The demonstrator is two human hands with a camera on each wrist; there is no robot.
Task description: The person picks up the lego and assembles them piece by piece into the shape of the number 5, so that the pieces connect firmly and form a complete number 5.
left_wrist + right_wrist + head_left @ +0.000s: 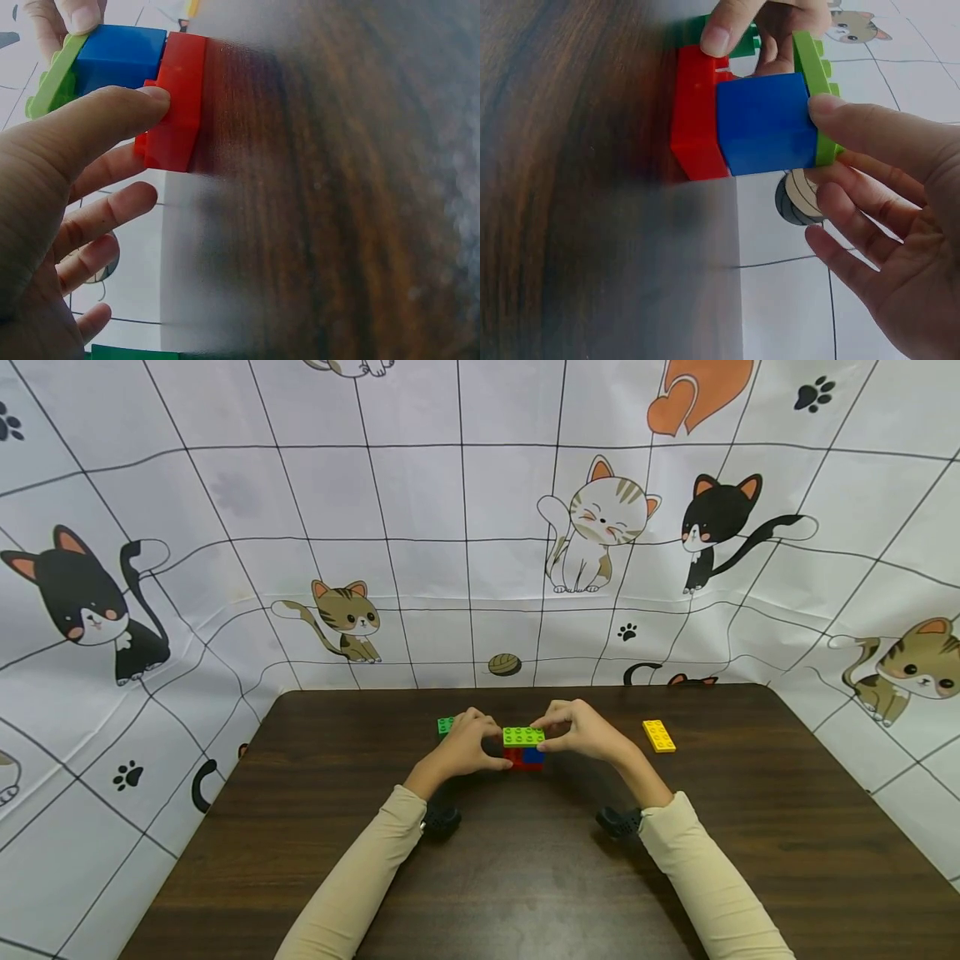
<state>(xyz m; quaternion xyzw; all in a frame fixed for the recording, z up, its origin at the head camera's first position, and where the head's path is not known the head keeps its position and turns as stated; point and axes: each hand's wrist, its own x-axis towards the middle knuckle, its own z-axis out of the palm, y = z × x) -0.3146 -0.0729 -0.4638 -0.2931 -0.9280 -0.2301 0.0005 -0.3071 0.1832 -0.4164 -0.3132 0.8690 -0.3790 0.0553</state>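
A red brick point(697, 112) lies on the table, with a blue brick point(765, 124) on its right part. On top of the blue one sits a flat lime-green brick point(523, 737), which sticks out to the left over the red. The right hand point(585, 732) pinches the lime-green brick at its right end between thumb and fingers. The left hand point(467, 745) holds the red brick's left end, thumb point(154, 96) on its near face and the index finger behind; its other fingers are spread.
Behind the left hand lies a green brick point(446, 725), partly hidden. A yellow brick point(659, 736) lies to the right on the dark table point(525, 877). A white cloth with cat drawings hangs behind the table's far edge.
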